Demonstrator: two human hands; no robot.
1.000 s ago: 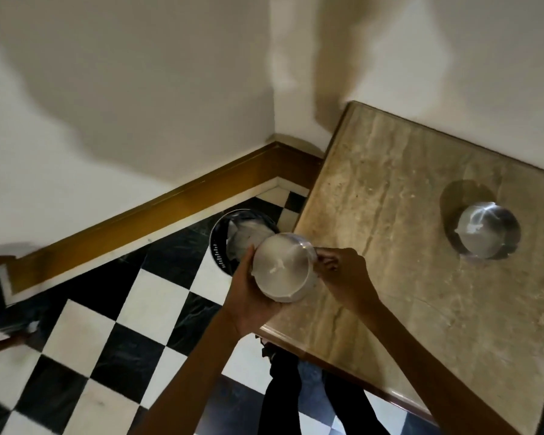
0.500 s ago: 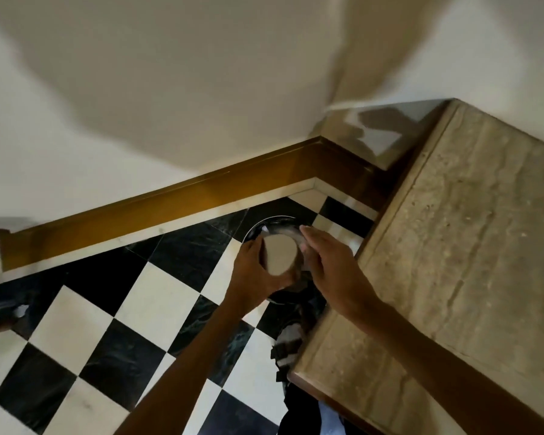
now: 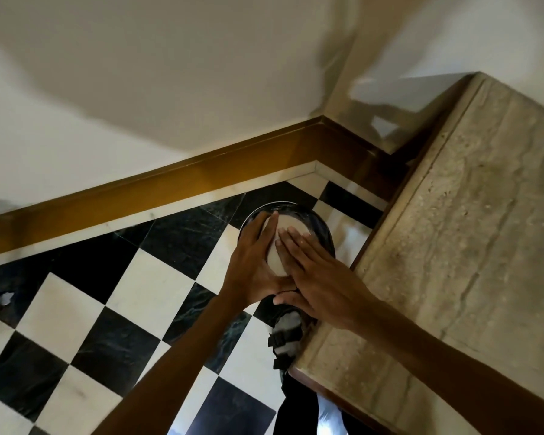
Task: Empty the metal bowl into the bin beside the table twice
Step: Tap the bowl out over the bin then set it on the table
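Head view. The metal bowl (image 3: 285, 238) is upturned over the mouth of the black bin (image 3: 322, 229), which stands on the checkered floor (image 3: 157, 287) just beside the desk (image 3: 471, 233) edge, near the wall corner and its brown skirting (image 3: 170, 180). The left hand (image 3: 253, 270) cups the bowl's side, grip closed on it; the right hand (image 3: 319, 274) lies flat, fingers spread, on its underside. No legible writing.

Count: one bowl (image 3: 285, 238) (upturned, between the hands), one bin (image 3: 322, 229) beneath them, one table (image 3: 453, 262) right of them, two hands: left hand (image 3: 253, 271), right hand (image 3: 319, 277).
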